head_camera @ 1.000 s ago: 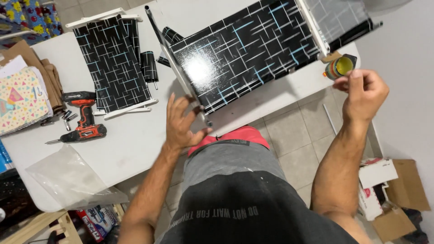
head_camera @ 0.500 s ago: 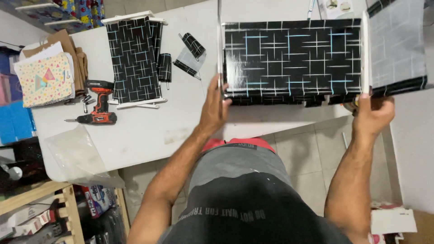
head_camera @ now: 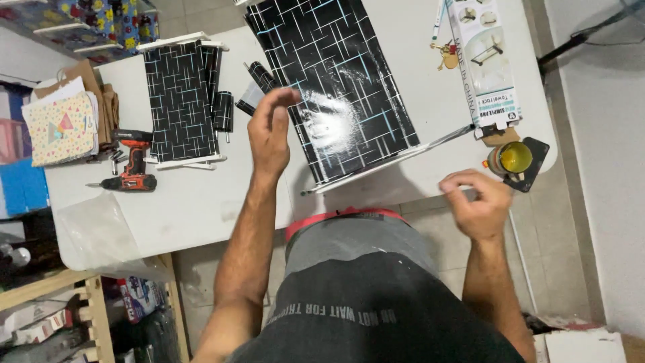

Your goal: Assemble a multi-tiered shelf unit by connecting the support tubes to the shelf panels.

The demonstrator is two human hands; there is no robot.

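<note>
The left hand (head_camera: 270, 138) hangs above the table with its fingers loosely spread and slightly curled, gripping nothing; its fingertips hover at the left edge of the large glossy black panel crossed by thin white and pale-blue lines (head_camera: 336, 87), and whether they touch that edge I cannot tell. The right hand (head_camera: 478, 205) is off the table's near edge, at about four o'clock from the panel's lower corner, fingers curled inward in a loose fist; no object shows between them, though the palm side is hidden.

The panel lies flat on the white table (head_camera: 201, 202), tilted so its long side runs from eleven o'clock to five o'clock, with a white trim strip along its near edge. At nine o'clock from the left hand lies a smaller panel of the same black lined pattern (head_camera: 180, 101), framed by white strips, and between the two panels sit short dark rolled pieces of the same covering (head_camera: 223, 111). Further out at nine o'clock, a red and black cordless drill (head_camera: 134, 165) lies on its side, next to a pastel paper bag with triangle prints (head_camera: 60, 128). At two o'clock from the right hand sits a roll of tape with a yellow centre (head_camera: 514, 160) on a dark holder, and above it a long white printed carton (head_camera: 487, 64), with a bunch of keys (head_camera: 447, 57) just beside it.
</note>
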